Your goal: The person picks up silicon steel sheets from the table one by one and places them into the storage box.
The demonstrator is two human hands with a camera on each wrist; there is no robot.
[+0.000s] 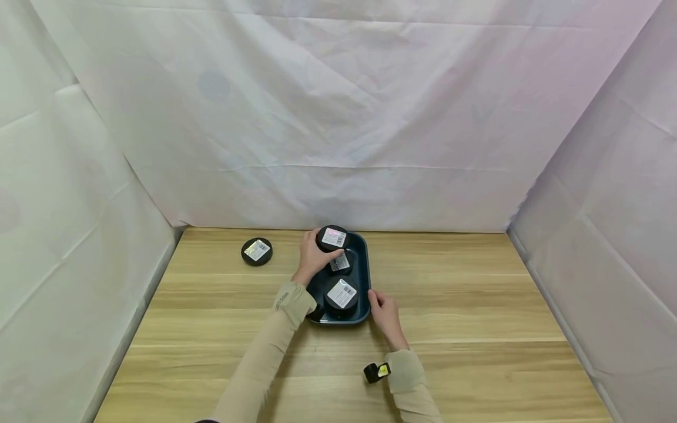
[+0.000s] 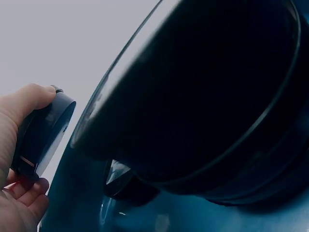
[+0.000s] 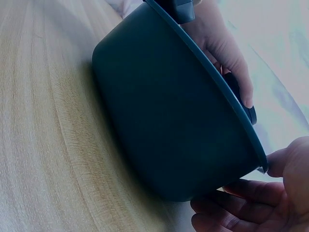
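My left hand (image 1: 313, 257) holds a flat, round black container (image 1: 333, 237) with a white barcode label, over the far end of a dark blue tray (image 1: 362, 258). In the left wrist view, the thumb and fingers grip opposite sides of this container (image 2: 48, 130). Partly hidden under that hand, another labelled black container (image 1: 340, 262) lies in the tray. A further one (image 1: 341, 295) sits at the near end, looming large in the left wrist view. My right hand (image 1: 387, 316) pinches the tray's right rim, thumb on the edge and fingers beneath it in the right wrist view (image 3: 270, 193).
One more labelled black container (image 1: 257, 251) lies on the wooden table (image 1: 465, 305), left of the tray. White cloth (image 1: 338, 117) hangs behind the table and along both sides. A small black camera (image 1: 376, 372) is at the right wrist.
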